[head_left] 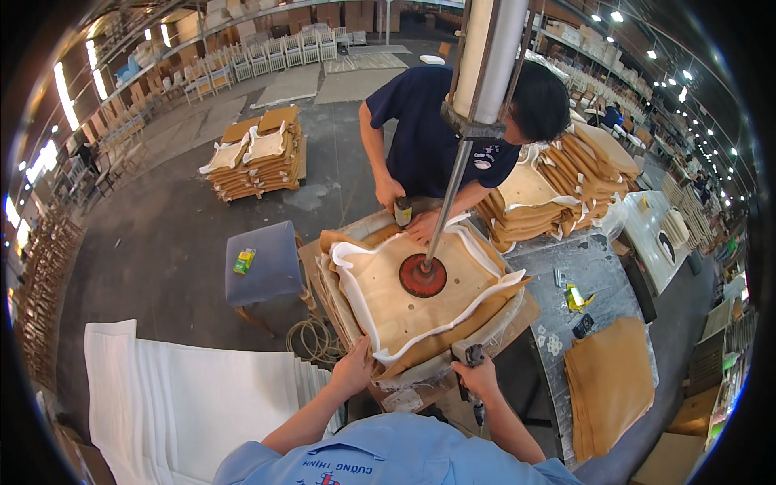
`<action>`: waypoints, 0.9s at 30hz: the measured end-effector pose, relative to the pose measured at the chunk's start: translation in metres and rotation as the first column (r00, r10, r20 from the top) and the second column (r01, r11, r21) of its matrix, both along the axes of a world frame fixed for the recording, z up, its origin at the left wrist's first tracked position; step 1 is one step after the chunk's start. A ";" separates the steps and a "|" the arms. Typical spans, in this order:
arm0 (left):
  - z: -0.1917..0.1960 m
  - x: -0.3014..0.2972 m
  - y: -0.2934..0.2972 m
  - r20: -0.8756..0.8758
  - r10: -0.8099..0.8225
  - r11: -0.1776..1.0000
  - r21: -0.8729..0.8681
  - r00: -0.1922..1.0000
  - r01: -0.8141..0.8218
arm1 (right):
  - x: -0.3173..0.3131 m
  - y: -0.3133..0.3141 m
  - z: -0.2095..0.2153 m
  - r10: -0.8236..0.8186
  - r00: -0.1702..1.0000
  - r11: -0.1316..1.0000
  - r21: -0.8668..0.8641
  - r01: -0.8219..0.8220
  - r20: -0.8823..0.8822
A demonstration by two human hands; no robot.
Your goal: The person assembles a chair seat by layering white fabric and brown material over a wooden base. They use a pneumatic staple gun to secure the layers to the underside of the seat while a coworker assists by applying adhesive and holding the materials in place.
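A wooden seat board (404, 303) with white foam (349, 279) and tan cover fabric (440, 339) folded around its rim lies on the work table. A red press disc (422, 276) on a steel rod pins it down from above. My left hand (352, 368) presses the fabric at the near left edge of the seat. My right hand (477, 373) grips a dark staple gun (470, 356) at the near right edge. Across the table a co-worker in a dark shirt leans over the far edge, a hand (390, 192) holding another tool (402, 212) there.
Grey upholstered stool (263, 263) with a small green-yellow box stands at left. White foam sheets (186, 396) are stacked at lower left. Stacks of finished seats (255, 153) sit on the floor and beside the co-worker (558, 190). Tan fabric pieces (610, 380) lie on the right table.
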State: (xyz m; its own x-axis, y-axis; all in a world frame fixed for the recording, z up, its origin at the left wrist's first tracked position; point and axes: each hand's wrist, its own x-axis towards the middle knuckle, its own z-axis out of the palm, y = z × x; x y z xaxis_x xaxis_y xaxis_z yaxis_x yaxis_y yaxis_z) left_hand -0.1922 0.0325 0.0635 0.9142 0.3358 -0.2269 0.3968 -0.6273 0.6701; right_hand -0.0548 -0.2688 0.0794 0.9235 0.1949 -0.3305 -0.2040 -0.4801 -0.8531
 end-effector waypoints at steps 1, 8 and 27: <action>-0.001 -0.003 0.000 0.008 -0.005 1.000 0.013 1.000 0.005 | 0.000 0.001 0.000 0.006 1.000 1.000 -0.007 -0.006 0.007; 0.005 -0.002 -0.005 -0.067 -0.023 0.999 -0.039 0.998 0.020 | 0.007 -0.010 -0.007 0.008 0.999 1.000 -0.021 -0.009 -0.034; 0.005 -0.009 -0.011 -0.053 -0.024 0.998 -0.054 0.998 0.021 | 0.018 -0.014 -0.005 0.067 0.996 0.995 -0.075 -0.071 -0.062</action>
